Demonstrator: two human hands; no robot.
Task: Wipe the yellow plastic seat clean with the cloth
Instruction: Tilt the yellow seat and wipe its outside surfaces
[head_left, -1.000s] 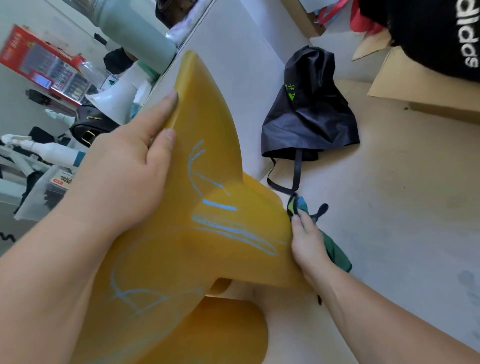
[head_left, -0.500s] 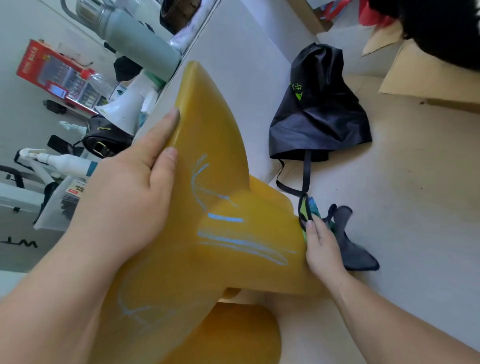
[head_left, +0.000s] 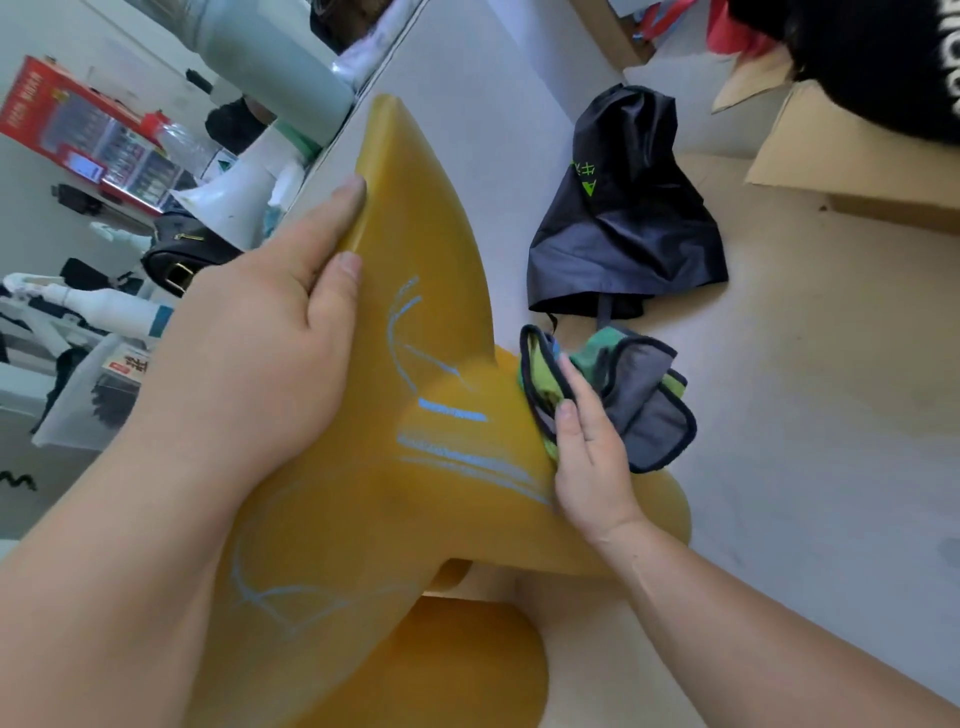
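Note:
A yellow plastic seat (head_left: 431, 499) fills the middle of the view, tilted, with pale blue chalk-like lines across its surface. My left hand (head_left: 260, 353) grips its upper left edge, thumb and fingers wrapped over the rim. My right hand (head_left: 587, 457) lies flat on the seat's right side, pressing a grey and green cloth (head_left: 634, 395) with a dark border against it. Part of the cloth hangs loose beyond my fingers to the right.
A black drawstring bag (head_left: 623, 218) lies on the pale floor behind the seat. Cardboard boxes (head_left: 852, 171) stand at the upper right. A white cabinet side (head_left: 467, 104) rises behind the seat, with a green flask (head_left: 270, 57) and clutter at the left.
My right hand has brought the cloth up from the seat's right edge onto its surface, and the cloth has spread open. My left hand keeps its grip on the rim.

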